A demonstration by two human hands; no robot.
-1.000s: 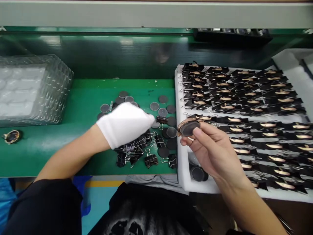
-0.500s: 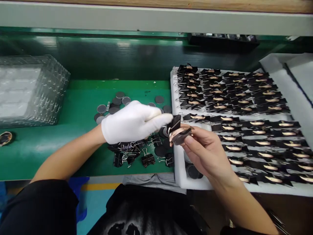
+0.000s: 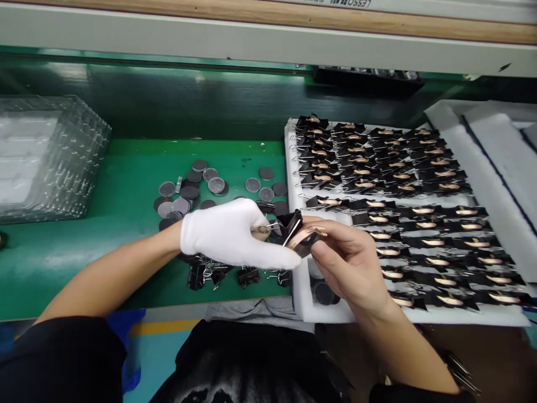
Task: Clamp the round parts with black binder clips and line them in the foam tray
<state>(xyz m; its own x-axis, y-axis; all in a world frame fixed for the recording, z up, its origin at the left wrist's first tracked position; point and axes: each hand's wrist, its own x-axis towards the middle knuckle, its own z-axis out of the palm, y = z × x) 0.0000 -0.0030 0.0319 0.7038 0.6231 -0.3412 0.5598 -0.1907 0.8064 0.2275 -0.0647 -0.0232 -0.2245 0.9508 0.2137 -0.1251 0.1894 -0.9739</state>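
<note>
My left hand (image 3: 229, 235), in a white glove, pinches a black binder clip (image 3: 288, 225) by its wire handles. The clip's jaws sit on the edge of a round coil part (image 3: 305, 238) with a copper rim. My bare right hand (image 3: 348, 260) holds that part between thumb and fingers. Both hands meet just above the left edge of a white foam tray (image 3: 296, 280). Under my left hand lie loose black binder clips (image 3: 247, 275) and several grey discs (image 3: 210, 183) on the green mat.
The foam tray holds rows of clipped coil parts (image 3: 398, 184). More foam trays (image 3: 495, 151) stand at the right. A stack of clear plastic trays (image 3: 46, 157) sits at the left. A dark disc (image 3: 325, 292) lies in the tray's near corner.
My left hand picked a binder clip from the pile and brought it to the coil part. My right hand moved slightly left and down with the part, and the clip now grips its edge.
</note>
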